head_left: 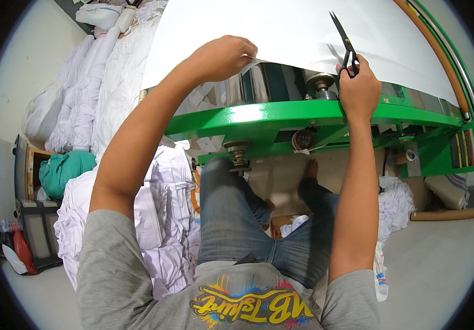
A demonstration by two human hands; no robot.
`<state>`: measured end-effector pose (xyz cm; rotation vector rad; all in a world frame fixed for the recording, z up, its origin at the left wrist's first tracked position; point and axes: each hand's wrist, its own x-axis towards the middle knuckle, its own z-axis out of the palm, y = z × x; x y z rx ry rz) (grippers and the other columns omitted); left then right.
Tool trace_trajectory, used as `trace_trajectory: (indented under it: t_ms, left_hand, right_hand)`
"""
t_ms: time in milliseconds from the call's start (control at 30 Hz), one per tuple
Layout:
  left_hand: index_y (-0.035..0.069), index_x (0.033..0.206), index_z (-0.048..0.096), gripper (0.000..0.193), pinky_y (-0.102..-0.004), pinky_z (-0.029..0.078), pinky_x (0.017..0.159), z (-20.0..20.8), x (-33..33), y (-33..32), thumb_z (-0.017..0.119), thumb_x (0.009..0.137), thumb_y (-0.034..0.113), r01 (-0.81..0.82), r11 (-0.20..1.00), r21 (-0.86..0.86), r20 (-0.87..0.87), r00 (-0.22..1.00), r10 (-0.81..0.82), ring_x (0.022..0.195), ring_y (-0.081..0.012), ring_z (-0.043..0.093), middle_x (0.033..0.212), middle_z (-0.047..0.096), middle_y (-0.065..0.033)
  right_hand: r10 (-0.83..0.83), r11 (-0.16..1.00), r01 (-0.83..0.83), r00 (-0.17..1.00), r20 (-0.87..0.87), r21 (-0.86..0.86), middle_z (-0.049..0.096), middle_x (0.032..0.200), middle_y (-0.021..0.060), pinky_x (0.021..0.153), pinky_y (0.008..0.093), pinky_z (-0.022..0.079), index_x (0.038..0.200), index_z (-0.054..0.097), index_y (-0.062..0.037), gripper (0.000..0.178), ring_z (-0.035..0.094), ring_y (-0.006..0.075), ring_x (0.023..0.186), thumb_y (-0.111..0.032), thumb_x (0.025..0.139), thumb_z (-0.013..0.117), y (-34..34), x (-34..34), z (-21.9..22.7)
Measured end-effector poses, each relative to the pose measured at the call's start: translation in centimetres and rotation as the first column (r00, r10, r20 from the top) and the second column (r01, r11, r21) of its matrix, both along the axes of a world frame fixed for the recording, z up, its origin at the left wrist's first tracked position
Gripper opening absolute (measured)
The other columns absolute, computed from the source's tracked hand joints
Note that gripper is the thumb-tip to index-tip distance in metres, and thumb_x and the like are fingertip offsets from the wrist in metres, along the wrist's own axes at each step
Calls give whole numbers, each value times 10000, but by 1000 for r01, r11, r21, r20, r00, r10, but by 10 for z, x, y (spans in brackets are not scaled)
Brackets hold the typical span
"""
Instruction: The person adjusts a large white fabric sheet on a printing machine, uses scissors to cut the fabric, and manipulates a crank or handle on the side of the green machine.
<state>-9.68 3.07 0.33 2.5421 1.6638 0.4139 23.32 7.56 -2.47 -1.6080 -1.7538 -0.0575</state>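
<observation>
A wide white sheet (pixel 281 30) of paper or fabric lies across the top of a green-framed machine (pixel 281 115). My left hand (pixel 227 56) pinches the sheet's near edge, lifting that edge slightly. In my right hand (pixel 360 91) is a pair of black scissors (pixel 348 47), my fingers through the handle loops. The blades point up and away over the sheet, nearly together, and a shadow falls on the sheet beside them. Below the sheet's edge, shiny rollers (pixel 253 85) and a metal knob (pixel 320 82) show in the machine.
White cloth (pixel 162 220) is heaped beside my left leg, and more white fabric (pixel 83 88) lies at the far left. A green bundle (pixel 66 173) sits at left. On the right are a brown roller (pixel 435 49), a cardboard tube (pixel 451 213) and a white cloth pile (pixel 393 203).
</observation>
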Motion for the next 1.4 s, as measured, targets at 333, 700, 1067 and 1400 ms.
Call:
trace_trajectory:
  t_ms: [333,700,1067,1400]
  left_hand:
    - [-14,1289,759,387,-443,588,979,26,9,-9,604,1132,304,-76,997,16,215,974,71,1080,-381,757,1191,793,-225]
    - [9,1269,761,432,-401,611,862,23,2,-6,636,1123,396,-37,985,166,340,940,-22,915,-269,724,1071,797,-181]
    - [10,1314,760,451,-346,632,765,22,1,-8,672,1116,406,-21,993,118,490,871,-40,909,-158,696,1039,781,-106]
    - [29,1212,820,407,-319,557,670,21,1,-3,688,1104,398,17,965,261,359,927,-113,702,-164,666,981,801,-86]
  right_hand:
    - [-10,999,9,1000,13,39,820,1101,144,1012,443,489,1359,720,-43,516,766,330,1009,-346,945,777,0,1,-3]
    - [-32,981,20,998,61,192,824,1099,149,1007,446,482,1324,735,-62,523,773,337,1000,-391,921,781,7,3,-12]
    - [10,972,-26,998,70,234,815,1168,123,1053,441,430,1410,671,-88,477,750,306,1038,-125,936,707,9,9,-16]
    - [32,967,-44,998,49,252,809,1119,88,1045,435,408,1399,669,-91,442,736,279,1018,-85,957,668,10,11,-19]
